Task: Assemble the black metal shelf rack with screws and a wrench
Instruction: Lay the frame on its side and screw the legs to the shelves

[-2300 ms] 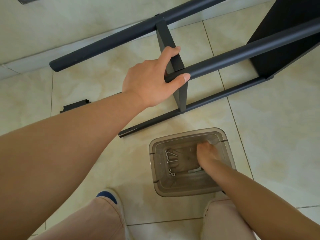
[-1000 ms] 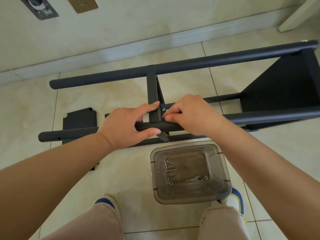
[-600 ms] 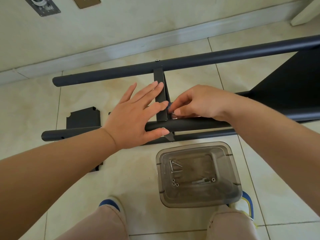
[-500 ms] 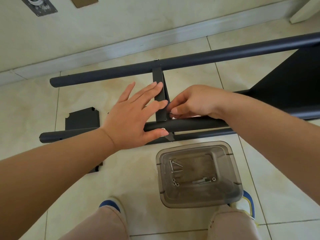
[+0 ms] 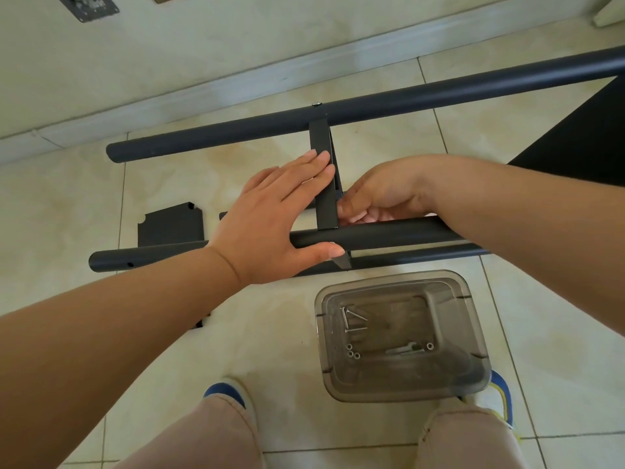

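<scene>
- Head view, surroundings: a clear plastic container (image 5: 402, 336) stands on the floor near the person's feet, right of centre; inside lie loose screws (image 5: 353, 320), small nuts (image 5: 353, 351) and a flat wrench (image 5: 406, 350)
- A separate black flat panel (image 5: 169, 228) lies on the floor to the left, partly hidden behind the left forearm and the near tube
- Shoes with blue toes (image 5: 221, 392) and light trouser legs fill the near edge
- Surface and room: pale beige floor tiles (image 5: 558, 299) run to a light skirting board (image 5: 236, 86) and wall at the far side; a metal wall plate (image 5: 89, 6) sits at the far left
- Task object: the black shelf rack (image 5: 406, 99) lies on its side across the middle, with a far tube, a near tube (image 5: 389, 236) and a short crosspiece (image 5: 324, 198) joining them; a dark shelf panel (image 5: 581, 137) rises at the far right
- Left hand (image 5: 274, 221): fingers straight and together, flat against the left face of the crosspiece, thumb hooked under the near tube
- Right hand (image 5: 382, 194): fingers curled at the right face of the crosspiece, just above the near tube; they seem to pinch something small, but what it is cannot be told
</scene>
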